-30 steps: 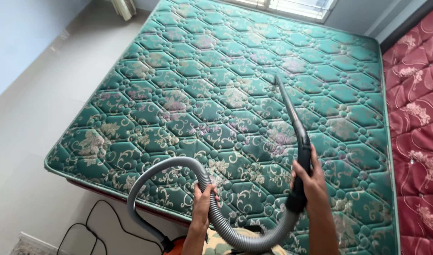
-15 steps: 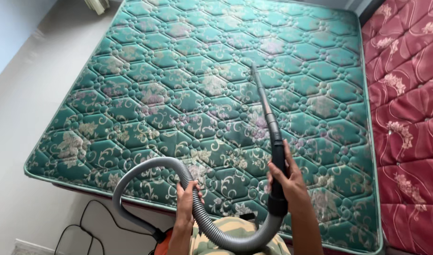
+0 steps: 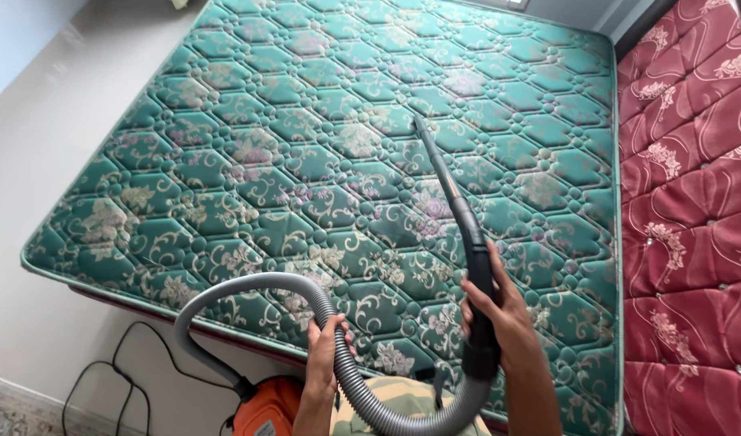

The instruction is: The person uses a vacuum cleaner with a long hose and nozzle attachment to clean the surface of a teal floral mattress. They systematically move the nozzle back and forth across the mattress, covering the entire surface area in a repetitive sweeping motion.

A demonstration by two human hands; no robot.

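Right hand (image 3: 499,311) is wrapped tight around the black wand (image 3: 459,230), its tip on the green mattress (image 3: 249,121) at frame centre; left hand (image 3: 326,351) is closed on the grey hose (image 3: 249,287), lower centre

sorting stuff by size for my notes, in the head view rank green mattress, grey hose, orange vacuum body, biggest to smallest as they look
1. green mattress
2. grey hose
3. orange vacuum body, though it is cut off by the frame's edge

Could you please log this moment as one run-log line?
left hand: grips hose | right hand: grips wand | wand tip: on green mattress | orange vacuum: on floor
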